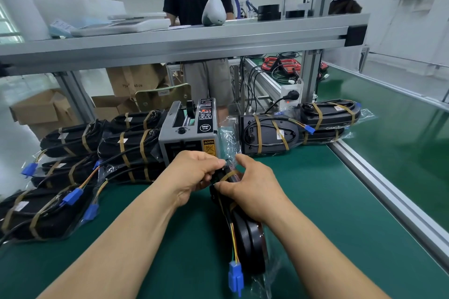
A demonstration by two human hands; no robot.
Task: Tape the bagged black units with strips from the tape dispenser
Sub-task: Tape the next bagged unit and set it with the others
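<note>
A bagged black unit [251,243] lies lengthwise on the green mat, its wires ending in a blue connector [235,279] near me. My left hand [194,175] grips the unit's far end, fingers curled round it. My right hand [252,189] pinches a tan tape strip [229,175] wrapped over that same end. The bag's loose clear plastic [228,138] sticks up beyond my hands. The grey tape dispenser [189,128] stands just behind my hands; no strip shows at its slot.
Taped black units are stacked at the left [80,167] and behind on the right [298,124]. An aluminium rail [388,192] borders the mat on the right, with a conveyor beyond. A shelf beam [194,39] crosses overhead. A person stands behind the bench.
</note>
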